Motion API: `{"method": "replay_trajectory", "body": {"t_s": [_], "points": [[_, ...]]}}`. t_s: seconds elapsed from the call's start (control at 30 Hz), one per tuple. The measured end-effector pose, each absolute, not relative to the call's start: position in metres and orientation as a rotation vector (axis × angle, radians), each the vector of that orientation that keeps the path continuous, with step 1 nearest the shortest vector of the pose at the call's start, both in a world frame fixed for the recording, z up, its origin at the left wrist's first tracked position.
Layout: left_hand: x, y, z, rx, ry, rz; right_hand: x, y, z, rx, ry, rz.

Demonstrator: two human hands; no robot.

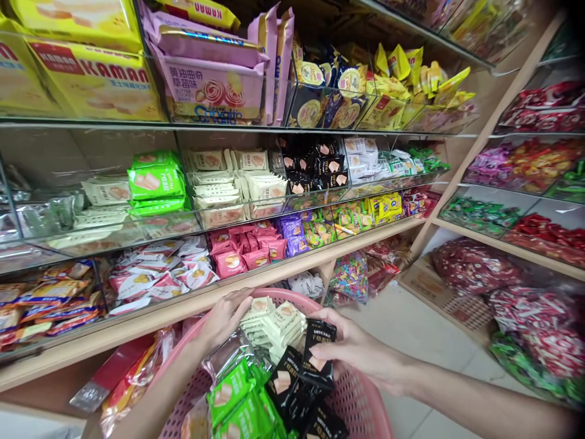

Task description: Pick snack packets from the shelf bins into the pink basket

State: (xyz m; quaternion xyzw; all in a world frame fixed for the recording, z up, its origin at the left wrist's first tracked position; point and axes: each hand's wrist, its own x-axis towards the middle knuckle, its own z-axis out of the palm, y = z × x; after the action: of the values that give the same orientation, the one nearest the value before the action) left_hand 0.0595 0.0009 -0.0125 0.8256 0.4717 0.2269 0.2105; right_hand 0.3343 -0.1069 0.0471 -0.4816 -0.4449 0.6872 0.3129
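Observation:
My right hand [338,341] pinches a black "Drycake" snack packet [319,341] between thumb and fingers, over the right side of a pink plastic basket [365,396]. My left hand [226,317] is on the basket's far left rim, fingers stretched along it and thumb toward the inside, beside a stack of cream-coloured packets [274,323]. Below the held packet lie more black packets [286,378]. Bright green packets [242,399] fill the basket's near middle, next to clear-wrapped items [235,353].
Shelves with clear dividers hold black packets [315,164], cream packets [219,189], green packets [158,183] and pink packets [242,250]. A wooden shelf edge [183,308] runs just behind the basket. Bagged sweets [475,265] and a cardboard box [439,292] stand on the tiled floor at right.

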Motion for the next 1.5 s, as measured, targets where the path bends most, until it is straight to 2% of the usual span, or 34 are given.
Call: {"method": "replay_trajectory", "body": {"t_s": [0.17, 0.43, 0.67, 0.9, 1.03, 1.3, 1.5], "points": [[0.058, 0.003, -0.014, 2.292, 1.316, 0.627, 0.332, -0.109, 0.044, -1.385, -1.209, 1.883], [0.058, 0.003, -0.016, 2.295, 1.339, 0.616, 0.326, -0.116, 0.008, -1.508, -1.552, 1.814], [0.058, 0.002, -0.016, 2.3, 1.353, 0.605, 0.317, -0.127, 0.001, -1.672, -2.057, 1.368], [0.055, 0.007, -0.023, 2.326, 1.362, 0.612, 0.304, -0.13, -0.018, -1.734, -2.09, 1.409], [0.054, 0.008, -0.025, 2.335, 1.362, 0.619, 0.307, -0.13, -0.018, -1.788, -2.129, 1.288], [0.053, 0.007, -0.026, 2.313, 1.358, 0.651, 0.31, -0.123, -0.012, -1.891, -2.658, 0.889], [0.055, 0.005, -0.023, 2.306, 1.356, 0.638, 0.313, -0.12, -0.019, -1.769, -2.689, 0.928]]}}
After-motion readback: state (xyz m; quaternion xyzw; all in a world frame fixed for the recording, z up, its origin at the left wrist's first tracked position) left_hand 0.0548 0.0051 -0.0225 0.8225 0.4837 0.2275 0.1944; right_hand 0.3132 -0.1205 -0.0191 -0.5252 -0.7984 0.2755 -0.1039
